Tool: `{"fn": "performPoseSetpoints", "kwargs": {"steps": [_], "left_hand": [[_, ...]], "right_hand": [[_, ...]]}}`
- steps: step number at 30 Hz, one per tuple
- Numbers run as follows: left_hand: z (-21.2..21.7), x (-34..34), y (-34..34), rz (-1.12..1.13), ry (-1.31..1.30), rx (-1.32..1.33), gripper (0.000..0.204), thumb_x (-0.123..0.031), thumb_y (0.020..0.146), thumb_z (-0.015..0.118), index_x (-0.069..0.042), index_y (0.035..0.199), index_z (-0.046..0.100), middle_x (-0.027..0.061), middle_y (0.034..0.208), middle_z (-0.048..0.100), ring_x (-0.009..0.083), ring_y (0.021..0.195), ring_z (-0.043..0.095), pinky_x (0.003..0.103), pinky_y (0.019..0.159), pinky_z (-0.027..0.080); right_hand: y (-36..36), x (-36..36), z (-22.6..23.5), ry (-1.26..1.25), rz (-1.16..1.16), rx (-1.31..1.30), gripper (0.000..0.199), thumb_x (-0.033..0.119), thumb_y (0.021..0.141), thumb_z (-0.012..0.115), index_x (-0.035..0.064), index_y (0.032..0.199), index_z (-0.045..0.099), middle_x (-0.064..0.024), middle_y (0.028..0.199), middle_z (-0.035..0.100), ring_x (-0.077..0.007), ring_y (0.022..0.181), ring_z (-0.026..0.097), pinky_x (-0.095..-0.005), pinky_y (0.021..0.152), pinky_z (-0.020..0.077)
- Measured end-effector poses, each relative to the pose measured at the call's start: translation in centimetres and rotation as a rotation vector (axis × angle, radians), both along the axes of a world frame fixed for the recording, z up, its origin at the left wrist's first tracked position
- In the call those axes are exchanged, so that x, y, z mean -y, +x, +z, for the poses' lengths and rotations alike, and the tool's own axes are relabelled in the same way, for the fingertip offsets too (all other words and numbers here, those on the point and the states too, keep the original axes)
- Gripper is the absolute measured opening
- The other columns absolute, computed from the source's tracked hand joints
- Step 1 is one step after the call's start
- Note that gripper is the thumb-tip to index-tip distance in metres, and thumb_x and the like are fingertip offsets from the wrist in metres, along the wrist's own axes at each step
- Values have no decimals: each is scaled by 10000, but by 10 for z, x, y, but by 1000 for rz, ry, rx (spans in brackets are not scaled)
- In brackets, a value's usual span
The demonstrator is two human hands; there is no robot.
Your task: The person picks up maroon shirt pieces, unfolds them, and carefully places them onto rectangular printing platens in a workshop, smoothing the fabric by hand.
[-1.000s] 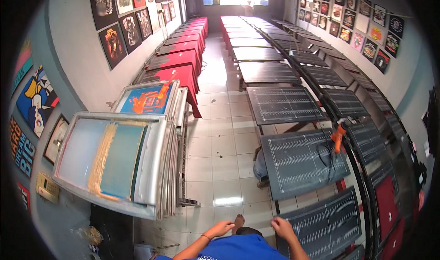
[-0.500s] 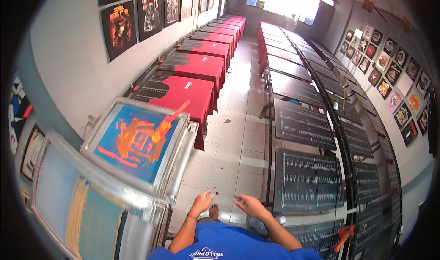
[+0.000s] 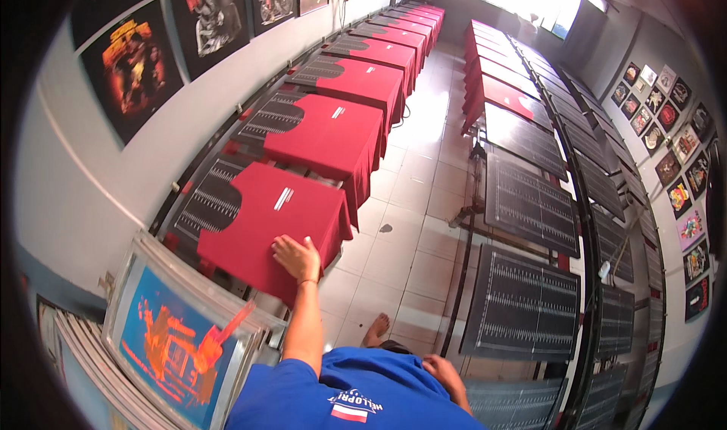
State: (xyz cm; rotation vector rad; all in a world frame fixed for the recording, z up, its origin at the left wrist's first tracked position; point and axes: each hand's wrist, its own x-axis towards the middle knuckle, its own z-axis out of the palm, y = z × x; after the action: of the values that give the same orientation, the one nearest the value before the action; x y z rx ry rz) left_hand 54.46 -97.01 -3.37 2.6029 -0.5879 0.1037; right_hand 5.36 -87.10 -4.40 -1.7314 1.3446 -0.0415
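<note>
The left hand (image 3: 297, 257) lies open-palmed at the near edge of the red T-shirt (image 3: 273, 229), best smoothed flat on its pallet; the right hand (image 3: 441, 371) hangs empty.

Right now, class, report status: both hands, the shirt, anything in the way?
Left hand open, flat on nearest red cotton T-shirt. Right hand at waist, apparently empty. Shirt spread over printing board. Blue-and-orange framed screen stands close beside.
</note>
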Motion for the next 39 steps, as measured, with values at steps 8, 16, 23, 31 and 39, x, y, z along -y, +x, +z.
{"fn": "performPoseSetpoints", "kwargs": {"steps": [8, 16, 23, 31, 39], "left_hand": [[4, 120, 92, 216, 233, 51, 734, -448, 977, 403, 86, 1454, 244, 235, 1541, 224, 369, 1442, 183, 500, 1173, 135], [-13, 328, 112, 147, 259, 53, 700, -417, 987, 416, 58, 1467, 233, 252, 1546, 185, 404, 1443, 150, 519, 1165, 149], [-7, 656, 194, 17, 289, 81, 699, -457, 997, 353, 41, 1474, 236, 234, 1547, 206, 390, 1439, 176, 507, 1170, 141], [-12, 926, 277, 110, 332, 65, 724, -489, 995, 328, 42, 1477, 228, 224, 1558, 186, 380, 1449, 155, 520, 1166, 136], [-32, 1153, 300, 166, 342, 89, 706, -468, 998, 336, 46, 1473, 239, 249, 1547, 194, 386, 1443, 172, 495, 1173, 130]], "right_hand": [[174, 428, 110, -324, 297, 108, 345, 278, 887, 651, 50, 1143, 611, -139, 1003, 687, -280, 898, 677, -381, 769, 535], [207, 657, 86, -177, 214, 62, 368, 306, 909, 629, 55, 1177, 604, -140, 1033, 693, -276, 909, 677, -376, 790, 534], [199, 830, 67, 81, 73, 67, 407, 304, 920, 613, 25, 1217, 591, -197, 1106, 670, -318, 1036, 649, -379, 885, 510], [202, 1150, 31, -79, -389, 374, 396, 231, 912, 624, -10, 1222, 578, -165, 1139, 657, -241, 1069, 628, -340, 919, 489], [169, 1448, -8, -201, -1351, 406, 766, 459, 944, 536, -87, 1418, 282, -267, 1459, 349, -325, 1357, 355, -389, 1105, 295]]}}
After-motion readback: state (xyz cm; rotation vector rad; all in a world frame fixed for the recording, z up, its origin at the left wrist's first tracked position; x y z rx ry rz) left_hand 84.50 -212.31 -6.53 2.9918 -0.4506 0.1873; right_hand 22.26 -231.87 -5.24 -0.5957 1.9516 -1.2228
